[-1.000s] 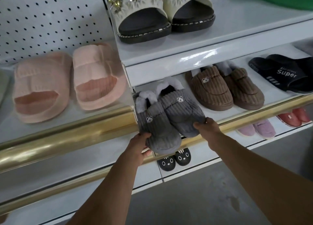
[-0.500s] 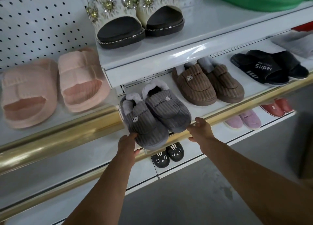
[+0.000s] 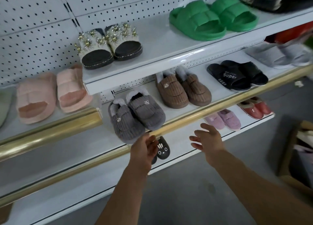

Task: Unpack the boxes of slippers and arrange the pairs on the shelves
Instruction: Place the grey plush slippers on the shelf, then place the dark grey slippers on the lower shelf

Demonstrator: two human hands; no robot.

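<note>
While grey slippers point(image 3: 135, 114) sit on shelf point(image 3: 169, 104), left hand point(image 3: 144, 150) and right hand point(image 3: 209, 140) hover just below, fingers loose, empty.

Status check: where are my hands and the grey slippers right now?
Both hands open: left hand, right hand, holding nothing. Grey slippers on the shelf behind the gold rail. Nothing in the way.

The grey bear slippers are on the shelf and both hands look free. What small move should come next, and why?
Probably turn to the open cardboard box at the right and take out another pair. The grey bear slippers already rest side by side beside the brown bear slippers; the right hand is open and empty, and the left hand holds nothing.
</note>
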